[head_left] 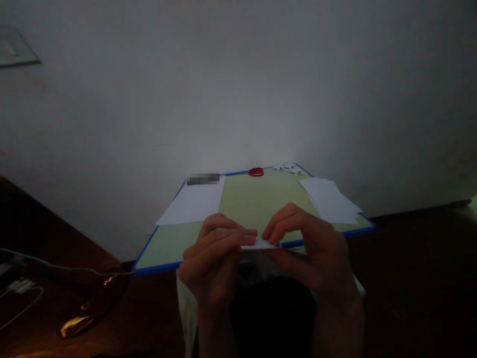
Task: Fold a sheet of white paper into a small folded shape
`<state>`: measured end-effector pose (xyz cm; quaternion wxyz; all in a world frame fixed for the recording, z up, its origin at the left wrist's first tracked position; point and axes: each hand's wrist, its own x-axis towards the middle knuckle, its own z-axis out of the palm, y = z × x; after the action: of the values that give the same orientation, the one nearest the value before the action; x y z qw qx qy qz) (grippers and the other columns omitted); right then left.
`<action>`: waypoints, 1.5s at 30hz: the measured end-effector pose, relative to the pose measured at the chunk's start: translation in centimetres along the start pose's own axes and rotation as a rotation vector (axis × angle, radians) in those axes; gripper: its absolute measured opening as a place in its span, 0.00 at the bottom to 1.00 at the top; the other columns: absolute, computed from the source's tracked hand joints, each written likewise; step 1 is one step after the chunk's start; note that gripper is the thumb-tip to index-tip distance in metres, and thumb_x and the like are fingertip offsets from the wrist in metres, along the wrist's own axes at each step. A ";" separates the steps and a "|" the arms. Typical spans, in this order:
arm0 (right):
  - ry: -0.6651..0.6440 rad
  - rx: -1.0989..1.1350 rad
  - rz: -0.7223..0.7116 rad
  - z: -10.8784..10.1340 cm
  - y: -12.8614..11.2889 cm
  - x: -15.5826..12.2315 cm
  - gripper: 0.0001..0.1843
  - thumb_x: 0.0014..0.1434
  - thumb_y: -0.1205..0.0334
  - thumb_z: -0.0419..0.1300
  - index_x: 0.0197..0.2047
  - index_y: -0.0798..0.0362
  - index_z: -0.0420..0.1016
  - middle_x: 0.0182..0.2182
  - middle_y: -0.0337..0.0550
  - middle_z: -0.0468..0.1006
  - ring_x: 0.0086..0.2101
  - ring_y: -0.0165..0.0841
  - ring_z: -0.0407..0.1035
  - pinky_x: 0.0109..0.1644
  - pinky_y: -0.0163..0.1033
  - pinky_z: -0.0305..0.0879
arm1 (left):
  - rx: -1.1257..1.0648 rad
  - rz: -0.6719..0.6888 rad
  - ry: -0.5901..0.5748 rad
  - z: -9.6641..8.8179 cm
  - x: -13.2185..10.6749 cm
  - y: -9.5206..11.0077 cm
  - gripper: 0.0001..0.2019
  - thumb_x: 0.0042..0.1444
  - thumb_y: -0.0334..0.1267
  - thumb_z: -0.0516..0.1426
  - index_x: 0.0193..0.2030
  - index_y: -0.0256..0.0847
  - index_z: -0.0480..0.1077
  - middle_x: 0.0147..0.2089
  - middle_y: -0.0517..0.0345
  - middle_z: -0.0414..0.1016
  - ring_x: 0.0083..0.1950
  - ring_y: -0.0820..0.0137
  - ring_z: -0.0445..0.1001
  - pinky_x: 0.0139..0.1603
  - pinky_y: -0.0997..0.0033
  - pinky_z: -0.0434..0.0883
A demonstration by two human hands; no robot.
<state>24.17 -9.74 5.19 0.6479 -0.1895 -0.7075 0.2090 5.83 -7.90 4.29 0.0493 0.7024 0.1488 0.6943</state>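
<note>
A small folded piece of white paper [263,244] is held up just over the near edge of the table, between both hands. My left hand [216,256] pinches its left end, fingers on top and thumb mostly hidden beneath. On the other side, my right hand [309,246] grips the right end, with bent fingers above and the thumb below. The fingers cover much of the paper, so its full shape cannot be made out.
The small table [253,199] has a pale green top and blue rim, against a wall. White sheets [197,206] lie left under a blurred dark object [203,179]; more sheets [331,199] lie right. Red-handled scissors [256,172] and small white paper pieces [290,168] are at the back.
</note>
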 end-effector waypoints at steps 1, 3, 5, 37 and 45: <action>0.016 0.008 -0.006 0.0 0.0 -0.1 0.12 0.61 0.74 0.72 0.43 0.48 0.81 0.39 0.38 0.82 0.40 0.35 0.77 0.45 0.43 0.72 | -0.010 -0.002 0.005 0.0 0.0 0.0 0.06 0.66 0.31 0.66 0.45 0.46 0.85 0.40 0.57 0.89 0.40 0.64 0.78 0.47 0.57 0.75; 0.062 0.036 -0.007 -0.1 0.0 -0.5 0.16 0.61 0.74 0.72 0.48 0.45 0.81 0.41 0.38 0.83 0.41 0.36 0.77 0.45 0.44 0.72 | -0.022 -0.001 0.013 -0.1 0.0 0.1 0.07 0.66 0.31 0.66 0.46 0.45 0.85 0.39 0.56 0.88 0.41 0.63 0.78 0.47 0.57 0.75; 0.083 0.092 0.004 -0.3 0.0 -0.9 0.19 0.62 0.70 0.74 0.52 0.43 0.81 0.42 0.39 0.84 0.43 0.38 0.78 0.46 0.46 0.73 | -0.024 -0.011 0.011 -0.3 0.1 0.2 0.07 0.66 0.30 0.66 0.46 0.45 0.85 0.38 0.56 0.88 0.41 0.63 0.78 0.47 0.57 0.74; -0.318 -0.071 0.056 -3.6 1.8 -1.0 0.09 0.62 0.72 0.72 0.37 0.50 0.78 0.33 0.36 0.78 0.34 0.28 0.74 0.37 0.34 0.69 | -0.007 -0.398 -0.402 -1.1 0.0 -0.2 0.07 0.67 0.34 0.65 0.35 0.44 0.80 0.31 0.60 0.82 0.33 0.69 0.79 0.34 0.68 0.70; -0.325 -0.158 0.104 -3.7 1.3 -1.1 0.10 0.60 0.72 0.71 0.34 0.49 0.78 0.31 0.37 0.78 0.32 0.31 0.74 0.34 0.36 0.69 | 0.055 -0.287 -0.412 -1.0 0.4 0.0 0.07 0.65 0.30 0.65 0.35 0.44 0.80 0.30 0.59 0.82 0.32 0.68 0.79 0.33 0.68 0.70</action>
<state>27.93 -9.06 3.84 0.4965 -0.2396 -0.8064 0.2140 4.84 -7.87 4.72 0.1578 0.8019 0.2527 0.5179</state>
